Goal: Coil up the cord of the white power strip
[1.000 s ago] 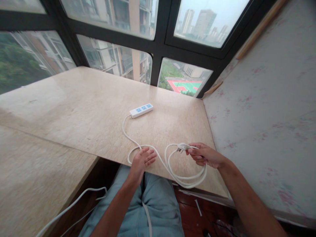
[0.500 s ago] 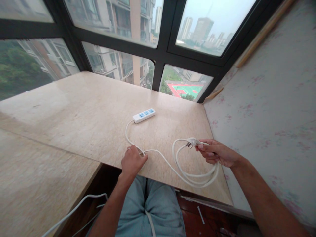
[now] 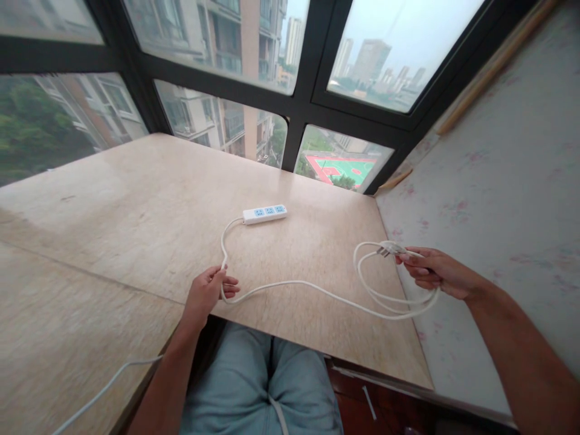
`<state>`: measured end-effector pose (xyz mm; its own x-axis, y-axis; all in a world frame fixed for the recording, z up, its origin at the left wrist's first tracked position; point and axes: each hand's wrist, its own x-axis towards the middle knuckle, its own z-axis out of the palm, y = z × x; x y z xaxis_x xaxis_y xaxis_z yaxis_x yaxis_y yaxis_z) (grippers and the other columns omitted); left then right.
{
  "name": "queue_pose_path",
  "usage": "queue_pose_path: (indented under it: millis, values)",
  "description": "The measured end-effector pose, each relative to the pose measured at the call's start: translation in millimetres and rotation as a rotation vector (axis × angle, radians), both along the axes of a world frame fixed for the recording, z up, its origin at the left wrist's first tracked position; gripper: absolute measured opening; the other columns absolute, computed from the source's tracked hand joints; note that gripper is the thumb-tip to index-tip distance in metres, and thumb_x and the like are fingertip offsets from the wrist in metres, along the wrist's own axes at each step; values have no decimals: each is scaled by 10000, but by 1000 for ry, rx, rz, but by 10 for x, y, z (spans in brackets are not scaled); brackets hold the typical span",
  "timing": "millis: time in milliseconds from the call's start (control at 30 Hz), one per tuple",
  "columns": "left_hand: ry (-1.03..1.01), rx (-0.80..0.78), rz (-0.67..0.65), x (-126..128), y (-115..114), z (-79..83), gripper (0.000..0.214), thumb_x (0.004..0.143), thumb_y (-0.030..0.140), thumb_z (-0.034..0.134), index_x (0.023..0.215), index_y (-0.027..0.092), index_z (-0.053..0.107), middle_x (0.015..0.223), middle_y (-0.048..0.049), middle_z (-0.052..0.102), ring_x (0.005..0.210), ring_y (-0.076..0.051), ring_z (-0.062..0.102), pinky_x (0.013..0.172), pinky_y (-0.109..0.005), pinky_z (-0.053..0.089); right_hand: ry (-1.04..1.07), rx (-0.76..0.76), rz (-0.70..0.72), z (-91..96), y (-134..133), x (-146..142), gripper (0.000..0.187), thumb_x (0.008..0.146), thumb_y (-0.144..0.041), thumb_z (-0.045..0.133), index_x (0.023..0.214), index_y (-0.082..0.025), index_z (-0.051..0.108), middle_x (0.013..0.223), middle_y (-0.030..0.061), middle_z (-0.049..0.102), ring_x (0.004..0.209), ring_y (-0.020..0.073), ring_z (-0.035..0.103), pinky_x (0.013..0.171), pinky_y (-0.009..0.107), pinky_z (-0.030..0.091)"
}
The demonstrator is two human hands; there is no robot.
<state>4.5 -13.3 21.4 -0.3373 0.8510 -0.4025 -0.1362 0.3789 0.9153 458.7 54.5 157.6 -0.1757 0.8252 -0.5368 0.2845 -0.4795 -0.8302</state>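
At 7 o'clock a second white cable is seen trailing off the near edge of the stone slab, apart from everything else. The left hand is laid on the slab at 6 o'clock, its fingers closed around the white cord just where the cord bends. From that grip 1 run of cord is led up toward 12 o'clock to the power strip, which lies flat near the middle of the slab with 3 blue sockets facing up. The other run is stretched across the slab toward 3 o'clock, where it is gathered into about 3 loose loops resting partly on the slab's right edge. The loops and the plug are held in the right hand, fingers pinched together on them, with the plug's prongs pointing toward 9 o'clock. Nothing is placed between the 2 hands except the taut cord.

The slab is beige, polished and veined, with a seam running across it at 9 o'clock. Dark-framed windows are set behind it from 10 to 1 o'clock, and a pale wall with faded pink flecks rises at 3 o'clock. Blue-jeaned legs are seen below the slab's near edge.
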Motion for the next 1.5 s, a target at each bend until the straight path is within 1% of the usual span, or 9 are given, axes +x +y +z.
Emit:
queue_pose_path:
  millis: [167, 367, 600, 733, 867, 1033, 1133, 1333, 1500]
  values:
    - [-359, 102, 321, -132, 38, -163, 154, 809, 80, 527, 936, 115, 608, 665, -35, 639, 558, -139, 650, 581, -270, 563, -53, -13, -6, 120, 11, 106, 297, 777, -458, 676, 801, -166, 626, 536, -101, 261, 419, -1, 107, 418, 225, 64]
    - [-336, 181, 497, -283, 243, -226, 236, 809, 23, 457, 970, 166, 554, 725, -18, 627, 484, -86, 564, 471, -193, 482, -25, -133, 165, 51, -8, 122, 302, 738, -435, 724, 828, -166, 621, 510, -109, 261, 416, 13, 108, 388, 191, 87]
    - [-136, 112, 320, -406, 473, -217, 89, 831, 128, 468, 882, 141, 540, 692, 2, 594, 323, -7, 279, 315, -139, 163, 66, -190, 339, -101, -83, -173, 295, 787, -427, 689, 843, -152, 598, 477, -109, 295, 377, 18, 164, 355, 161, 137]
    - [121, 33, 127, -410, 546, -278, 151, 846, 199, 459, 914, 134, 577, 808, -55, 656, 373, -51, 431, 324, -163, 251, 104, -172, 429, -114, -132, -426, 296, 802, -417, 680, 868, -137, 605, 472, -110, 306, 375, 22, 185, 347, 158, 160]
    - [498, 93, 70, -352, 536, -283, 241, 831, 253, 465, 998, 132, 590, 938, -137, 677, 811, -239, 663, 635, -350, 534, 117, -173, 495, -85, -164, -674, 303, 808, -418, 672, 880, -131, 606, 480, -108, 306, 391, 26, 203, 350, 155, 166]
    - [973, 475, 79, -20, 315, 37, 400, 819, 304, 526, 1165, 104, 553, 1267, -206, 552, 1273, -326, 442, 1073, -503, 320, 44, -169, 633, -7, -116, -950, 295, 797, -413, 671, 871, -135, 607, 503, -103, 323, 405, 27, 227, 355, 154, 170]
    - [715, 608, -100, 336, 131, 366, 444, 846, 434, 545, 1183, 144, 553, 1272, -162, 563, 1242, -292, 476, 1059, -456, 349, -47, -178, 765, 42, -56, -1168, 273, 797, -400, 654, 855, -138, 605, 489, -104, 328, 396, 30, 240, 353, 161, 178]
    - [-159, 420, -991, 914, 28, 758, 642, 822, 631, 515, 1236, 141, 528, 1099, -155, 653, 1020, -255, 618, 857, -364, 477, -256, -102, 1092, 173, 14, -1708, 170, 788, -294, 613, 842, -137, 653, 507, -83, 390, 404, 39, 318, 367, 174, 210]
    - [-214, 341, -1117, 1020, 95, 689, 509, 754, 537, 671, 1051, 131, 591, 807, -57, 645, 666, -148, 613, 641, -260, 466, -373, -9, 1220, 253, 18, -1950, 157, 752, -177, 558, 825, -132, 689, 498, -79, 387, 423, 48, 332, 394, 188, 236]
